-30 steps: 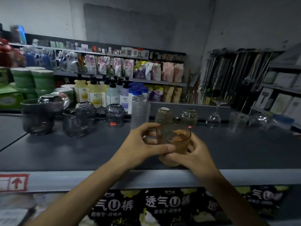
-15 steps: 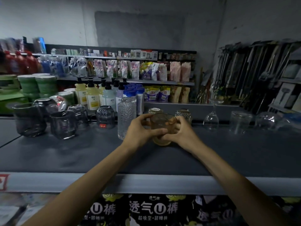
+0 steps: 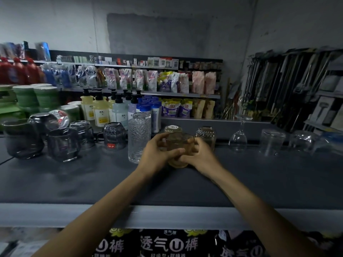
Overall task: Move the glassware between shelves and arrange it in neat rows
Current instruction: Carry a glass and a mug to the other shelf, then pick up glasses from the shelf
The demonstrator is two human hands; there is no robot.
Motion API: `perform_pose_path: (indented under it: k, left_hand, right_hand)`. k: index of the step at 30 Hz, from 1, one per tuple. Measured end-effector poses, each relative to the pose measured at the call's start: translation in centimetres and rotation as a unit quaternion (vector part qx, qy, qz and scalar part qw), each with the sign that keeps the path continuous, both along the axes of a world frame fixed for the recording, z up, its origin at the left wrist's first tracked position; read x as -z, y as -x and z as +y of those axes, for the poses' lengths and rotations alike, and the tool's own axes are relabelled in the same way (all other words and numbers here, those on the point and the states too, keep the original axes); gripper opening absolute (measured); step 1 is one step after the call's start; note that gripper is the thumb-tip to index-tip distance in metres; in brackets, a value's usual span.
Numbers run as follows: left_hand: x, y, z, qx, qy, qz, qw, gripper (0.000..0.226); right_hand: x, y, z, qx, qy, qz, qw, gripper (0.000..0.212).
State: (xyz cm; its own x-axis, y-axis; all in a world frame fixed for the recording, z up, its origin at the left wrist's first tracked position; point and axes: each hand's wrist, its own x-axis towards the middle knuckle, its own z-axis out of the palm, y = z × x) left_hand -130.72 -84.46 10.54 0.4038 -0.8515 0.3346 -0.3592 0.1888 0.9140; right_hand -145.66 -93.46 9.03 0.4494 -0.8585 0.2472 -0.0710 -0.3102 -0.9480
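Glassware in hand: one amber-tinted, thick-walled glass tumbler point(image 3: 179, 145), apparently mouth up, held low over the dark grey shelf point(image 3: 74, 182), just in front of the back row. Whether its base touches the shelf cannot be told. Left hand point(image 3: 157, 156) and right hand point(image 3: 201, 157) both curl round its wall, fingers meeting at the front.

Handling (judgement): rigid, brittle, smooth-sided, so probably slippery; moderate weight for its size. Best hold is on the mid-wall, as now, not the rim. Set down gently: neighbours stand close and a knock could chip them.

Count on shelf, held one excluded:
- smoky dark glass mugs point(image 3: 63, 143), left group: five.
- tall clear rippled glass tumblers point(image 3: 138, 141): two, one behind the other, just beside the left hand.
- small amber upended glasses point(image 3: 206, 134), behind the hands: two.
- clear stemmed wine glass point(image 3: 238, 140), upended: one.
- clear plain upended tumblers point(image 3: 272, 142), right: two certain; anything further right is too blurred to count.
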Motion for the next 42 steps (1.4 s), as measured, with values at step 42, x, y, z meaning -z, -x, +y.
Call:
perform_pose_path:
  k: [42]
  left_hand:
    - [36.4, 4.1, 62.3, -0.347, -0.502, -0.145, 0.779, 0.043]
  right_hand:
    - [34.4, -6.6, 43.1, -0.368, 0.178, 0.459, 0.789, 0.069]
